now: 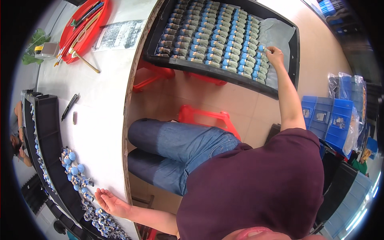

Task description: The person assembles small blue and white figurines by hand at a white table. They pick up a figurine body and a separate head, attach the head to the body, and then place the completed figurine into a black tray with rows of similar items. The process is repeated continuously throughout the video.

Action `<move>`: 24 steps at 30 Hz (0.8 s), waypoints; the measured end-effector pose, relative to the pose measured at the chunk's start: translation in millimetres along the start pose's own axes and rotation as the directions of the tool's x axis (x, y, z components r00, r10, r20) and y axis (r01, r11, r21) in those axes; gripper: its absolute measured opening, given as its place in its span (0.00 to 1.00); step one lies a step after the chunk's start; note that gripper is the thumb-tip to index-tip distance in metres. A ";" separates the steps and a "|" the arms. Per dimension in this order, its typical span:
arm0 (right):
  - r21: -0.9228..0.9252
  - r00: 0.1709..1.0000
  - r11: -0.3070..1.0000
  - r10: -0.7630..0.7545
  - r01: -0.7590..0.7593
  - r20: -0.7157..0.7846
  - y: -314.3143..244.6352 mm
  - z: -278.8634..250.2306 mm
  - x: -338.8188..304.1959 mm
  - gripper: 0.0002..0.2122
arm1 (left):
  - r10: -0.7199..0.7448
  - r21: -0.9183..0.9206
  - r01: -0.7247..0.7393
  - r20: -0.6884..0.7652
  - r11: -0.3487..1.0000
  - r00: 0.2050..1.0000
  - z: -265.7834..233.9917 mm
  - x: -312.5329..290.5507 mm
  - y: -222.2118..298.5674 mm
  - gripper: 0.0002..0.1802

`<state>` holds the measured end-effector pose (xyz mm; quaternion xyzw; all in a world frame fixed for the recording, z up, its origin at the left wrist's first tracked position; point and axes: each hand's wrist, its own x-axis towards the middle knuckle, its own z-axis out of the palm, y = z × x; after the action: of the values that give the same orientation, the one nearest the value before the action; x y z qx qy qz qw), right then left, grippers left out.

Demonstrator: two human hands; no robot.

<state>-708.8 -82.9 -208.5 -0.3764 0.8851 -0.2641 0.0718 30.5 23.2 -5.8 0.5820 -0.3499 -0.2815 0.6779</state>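
My right hand (275,57) reaches out to a black tray (297,60) at the far right. Its fingers are pinched on a small figurine (262,48) with a blue top, at the end of a row. Rows of similar blue and grey-green figurines (219,38) lie side by side in that tray, on a clear plastic sheet (276,34). My left hand (113,204) rests at the white table's near edge, fingers loosely curled and apart, with nothing seen in it. Just beside it is a loose heap of blue-and-dark figurines (74,170).
On the white table (96,96) are a red basin (86,36) with brushes, a printed sheet (122,35), a black pen (70,107) and a long black tray (46,128). Red stools (204,116) stand below. Blue bins (330,116) are stacked at right.
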 end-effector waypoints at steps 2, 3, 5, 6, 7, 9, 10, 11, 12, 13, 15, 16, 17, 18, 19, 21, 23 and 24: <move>-0.001 0.999 0.999 0.032 -0.032 0.034 -1.1 -2.0 -0.6 0.12 | 0.001 -0.005 -0.001 -0.001 1.000 1.000 2.2 0.1 -0.4 0.13; -0.019 0.997 0.999 0.037 -0.036 0.062 0.0 -3.8 -1.6 0.13 | 0.004 -0.010 -0.004 -0.004 1.000 1.000 3.6 0.5 -0.5 0.13; -0.047 0.996 0.998 0.032 -0.028 0.082 1.0 -2.9 -1.3 0.13 | 0.011 -0.017 -0.011 -0.007 1.000 1.000 4.2 0.7 -1.2 0.13; -0.058 0.997 0.998 0.019 -0.015 0.073 0.6 0.3 0.4 0.13 | 0.014 -0.018 -0.015 -0.008 1.000 1.000 3.4 0.7 -1.5 0.13; -0.068 0.998 0.998 0.003 0.001 0.066 1.4 3.4 2.5 0.13 | 0.018 -0.020 -0.019 -0.013 1.000 1.000 3.0 0.9 -2.3 0.13; -0.150 0.992 0.983 -0.092 0.103 0.081 8.7 8.6 12.4 0.13 | 0.024 -0.002 -0.024 -0.049 1.000 0.999 -3.7 -1.1 -3.5 0.13; -0.234 0.988 0.963 -0.106 0.130 0.114 12.1 9.6 17.4 0.14 | 0.031 -0.010 -0.031 -0.032 0.999 0.999 -9.8 0.3 -9.3 0.13; -0.274 0.979 0.946 -0.132 0.171 0.156 16.2 8.6 20.9 0.17 | 0.015 0.025 -0.013 -0.088 1.000 0.996 -10.0 -0.1 -12.5 0.13; -0.260 0.975 0.957 -0.071 0.125 0.208 34.0 8.0 29.7 0.18 | 0.008 -0.055 -0.013 -0.079 0.998 0.997 -5.4 2.2 -14.4 0.13; -0.279 0.968 0.927 -0.246 0.249 0.045 37.3 12.3 26.3 0.20 | 0.027 -0.084 -0.031 -0.059 0.996 0.998 -0.7 2.0 -10.7 0.12; -0.298 0.914 0.890 -0.391 0.345 -0.110 2.2 10.4 29.3 0.24 | -0.021 -0.051 0.016 -0.114 0.999 0.993 13.0 1.8 1.1 0.11; 0.008 0.947 0.954 -0.297 0.300 -0.124 -46.8 11.9 18.0 0.22 | -0.028 -0.109 0.015 -0.118 0.994 0.993 15.3 0.1 8.1 0.11; 0.237 0.917 0.886 -0.375 0.398 -0.136 -118.4 1.2 -16.5 0.17 | -0.029 -0.120 0.018 -0.093 0.993 0.995 12.5 -1.2 11.6 0.11; 0.411 0.864 0.766 -0.482 0.495 -0.141 -178.5 -1.5 -42.9 0.15 | -0.031 -0.138 0.019 -0.083 0.990 0.996 10.2 -0.9 12.1 0.10; 0.563 0.807 0.616 -0.565 0.551 -0.172 -228.7 -5.5 -70.1 0.13 | -0.032 -0.163 0.023 -0.054 0.986 0.998 9.6 -0.3 10.9 0.10; 0.788 0.645 0.301 -0.748 0.537 -0.154 -330.4 -16.4 -147.9 0.11 | -0.015 -0.194 0.010 -0.029 0.981 0.999 8.4 -2.1 10.6 0.10; 0.886 0.464 0.160 -0.883 0.435 -0.069 -409.5 -26.2 -235.3 0.11 | -0.016 -0.199 0.009 -0.030 0.980 0.999 3.7 -5.9 8.6 0.10; 0.846 0.250 0.057 -0.964 0.530 -0.091 -442.4 -26.9 -267.1 0.10 | -0.018 -0.203 0.014 -0.018 0.979 1.000 2.3 -6.7 8.1 0.10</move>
<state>-250.8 -139.1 25.9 -0.7840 0.2644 -0.4798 0.2918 24.5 28.5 1.4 0.5152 -0.3082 -0.3154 0.7349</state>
